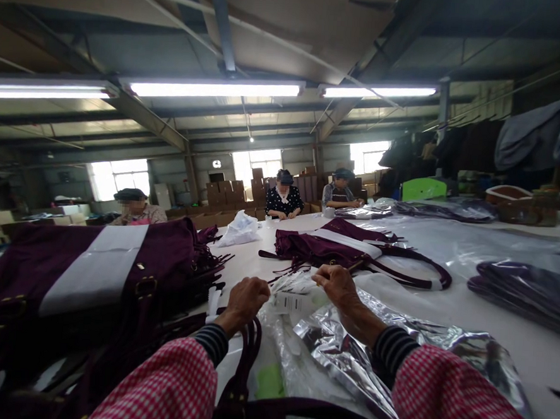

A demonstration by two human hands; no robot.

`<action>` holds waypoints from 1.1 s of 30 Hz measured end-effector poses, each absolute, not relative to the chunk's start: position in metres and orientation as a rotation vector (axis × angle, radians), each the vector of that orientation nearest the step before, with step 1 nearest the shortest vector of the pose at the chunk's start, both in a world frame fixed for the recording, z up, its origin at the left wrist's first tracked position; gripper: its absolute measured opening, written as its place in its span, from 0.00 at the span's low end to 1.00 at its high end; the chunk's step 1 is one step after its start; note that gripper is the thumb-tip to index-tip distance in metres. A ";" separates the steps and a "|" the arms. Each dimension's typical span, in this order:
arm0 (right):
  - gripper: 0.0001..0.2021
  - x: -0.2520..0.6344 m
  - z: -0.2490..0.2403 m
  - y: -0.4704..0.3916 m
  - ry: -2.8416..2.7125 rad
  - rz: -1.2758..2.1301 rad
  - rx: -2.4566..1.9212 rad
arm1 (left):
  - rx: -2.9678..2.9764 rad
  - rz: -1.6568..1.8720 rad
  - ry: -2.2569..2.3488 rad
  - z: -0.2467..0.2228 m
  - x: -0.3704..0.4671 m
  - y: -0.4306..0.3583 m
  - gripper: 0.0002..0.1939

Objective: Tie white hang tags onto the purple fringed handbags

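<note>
Three people sit at the far side of a long white table (492, 311) under strip lights, each bent over work of their own, with stacked cartons behind them. Nearer, on the left, a big heap of purple bags (91, 274) with pale bands across them covers that end of the table. Another purple bag (348, 248) lies flat beyond the hands, its long straps looping out to the right. Folded dark pieces in clear film sit at the right edge.

Crinkled clear plastic bags (347, 346) spread out under the right forearm. The left hand (247, 299) is curled shut, knuckles up, directly above the purple handles (252, 340) of a bag lying close against the wearer; whether it actually grips them cannot be told. The right hand (337, 284) rests well apart from the left, fingers bent down onto the plastic just beside a small white tag (289, 302) lying between the two hands. Both sleeves are red-and-white check with striped cuffs.
</note>
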State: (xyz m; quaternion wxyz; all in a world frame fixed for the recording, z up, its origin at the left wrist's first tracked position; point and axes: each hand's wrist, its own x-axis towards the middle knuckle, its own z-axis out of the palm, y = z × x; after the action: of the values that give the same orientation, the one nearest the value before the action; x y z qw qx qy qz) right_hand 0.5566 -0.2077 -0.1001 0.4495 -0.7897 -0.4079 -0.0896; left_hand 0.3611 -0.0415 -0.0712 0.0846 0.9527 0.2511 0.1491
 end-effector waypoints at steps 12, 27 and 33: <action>0.07 0.555 -0.103 -0.206 -0.992 -0.115 -1.886 | 2.720 0.577 0.596 -0.053 0.356 -0.034 0.06; 0.08 0.558 -0.109 -0.202 -1.028 -0.008 -1.785 | 2.667 0.542 0.667 -0.084 0.402 -0.057 0.05; 0.08 0.557 -0.109 -0.204 -1.030 -0.008 -1.762 | 2.683 0.565 0.691 -0.083 0.403 -0.060 0.06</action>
State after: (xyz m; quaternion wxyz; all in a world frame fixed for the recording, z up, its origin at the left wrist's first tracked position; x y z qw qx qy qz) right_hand 0.5572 -0.2039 -0.1087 0.5227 -0.7360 -0.4303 -0.0031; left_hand 0.4032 -0.0602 -0.0832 0.1562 0.9372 0.2413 0.1975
